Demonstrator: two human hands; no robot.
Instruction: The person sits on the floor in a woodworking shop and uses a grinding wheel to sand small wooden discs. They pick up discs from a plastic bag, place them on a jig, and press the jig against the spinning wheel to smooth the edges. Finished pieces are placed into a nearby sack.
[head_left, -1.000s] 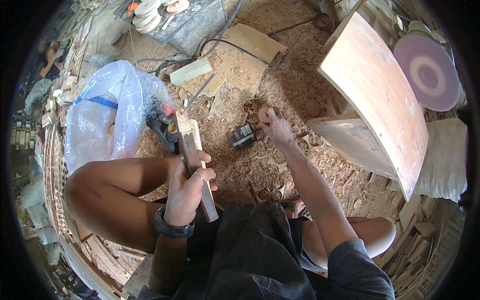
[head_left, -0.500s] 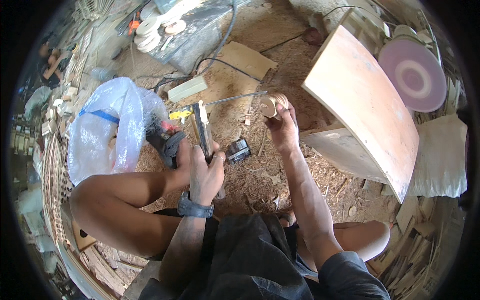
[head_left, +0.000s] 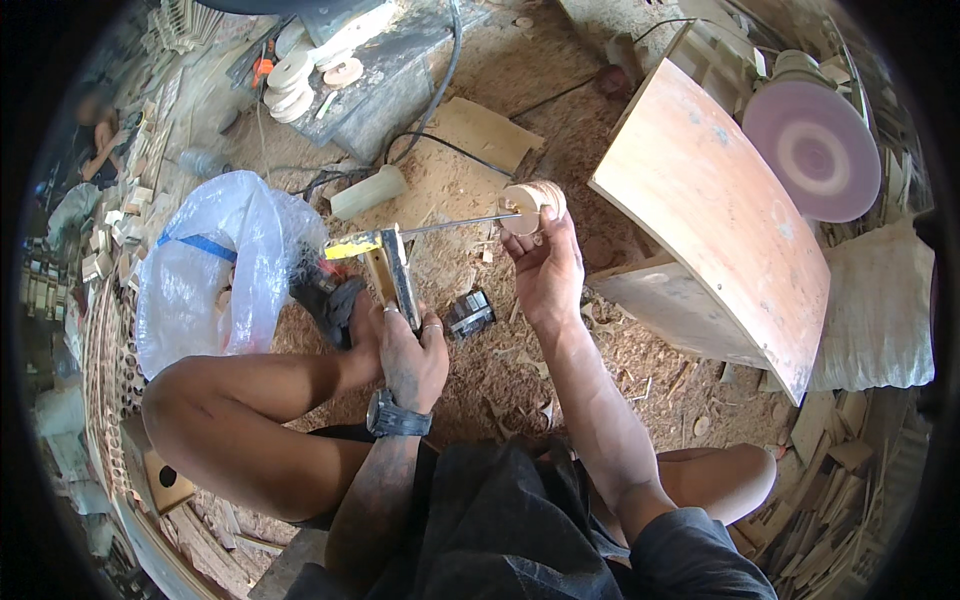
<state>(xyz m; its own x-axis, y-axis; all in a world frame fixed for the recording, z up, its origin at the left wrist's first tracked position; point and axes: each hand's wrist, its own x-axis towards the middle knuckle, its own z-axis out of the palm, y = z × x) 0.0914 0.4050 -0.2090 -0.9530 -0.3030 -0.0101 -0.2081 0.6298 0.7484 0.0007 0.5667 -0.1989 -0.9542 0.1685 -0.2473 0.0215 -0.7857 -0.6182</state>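
Observation:
My left hand (head_left: 414, 350) is closed around the handle of a yellow-and-black hand tool (head_left: 352, 245) whose exact kind I cannot make out. A long, thin metal rod (head_left: 455, 223) runs right from its upper end. My right hand (head_left: 550, 270) grips a short stack of round wooden discs (head_left: 520, 208), fingers below and thumb at its right side. The rod's tip overlaps the near face of the front disc; whether it enters the wood cannot be told. On the sawdust beside my left hand lies a small black block-shaped object (head_left: 470, 314).
A clear plastic bag (head_left: 190, 300) stands at left. A large slanted wooden panel (head_left: 720, 190) and a round pinkish disc (head_left: 812, 150) are at right. Pale wooden rounds (head_left: 290, 88) rest on a grey block (head_left: 375, 95); a dark cable (head_left: 450, 90) crosses behind. Another person (head_left: 100, 140) sits far left.
My right hand has moved slightly left and turned the discs' face toward me. The rod's tip, earlier at the discs' upper edge, now overlaps that face. The tool has tilted slightly.

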